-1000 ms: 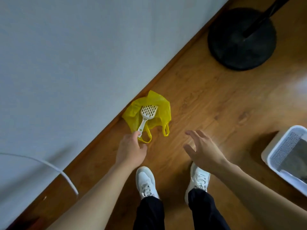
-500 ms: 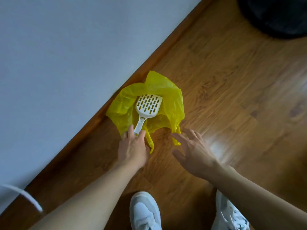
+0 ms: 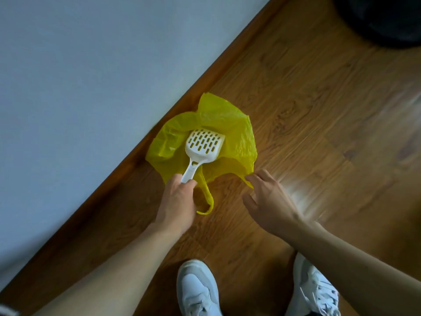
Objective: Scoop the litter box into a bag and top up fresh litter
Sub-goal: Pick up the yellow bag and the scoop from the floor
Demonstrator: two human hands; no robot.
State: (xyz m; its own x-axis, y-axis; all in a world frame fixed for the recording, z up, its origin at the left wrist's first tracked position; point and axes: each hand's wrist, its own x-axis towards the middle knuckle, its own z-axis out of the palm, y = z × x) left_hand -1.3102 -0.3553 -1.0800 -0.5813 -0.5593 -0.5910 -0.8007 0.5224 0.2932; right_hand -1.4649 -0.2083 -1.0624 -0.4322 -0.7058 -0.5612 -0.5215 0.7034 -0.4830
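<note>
A crumpled yellow plastic bag (image 3: 230,124) lies on the wooden floor against the wall. On it rests a white slotted litter scoop (image 3: 204,144), its handle pointing toward me. My left hand (image 3: 178,201) grips the end of that handle. My right hand (image 3: 267,201) reaches for the bag's right handle loop, fingertips touching its edge with fingers spread. The litter box is out of view.
A grey wall (image 3: 91,76) with a brown skirting board (image 3: 141,151) runs diagonally on the left. A black round stand base (image 3: 385,21) sits at the top right. My white sneakers (image 3: 198,290) stand on the wooden floor (image 3: 319,110) below.
I have leaned in closer, so the bag and scoop look larger. My left hand has closed round the scoop handle. My right hand has moved up to the bag's right handle.
</note>
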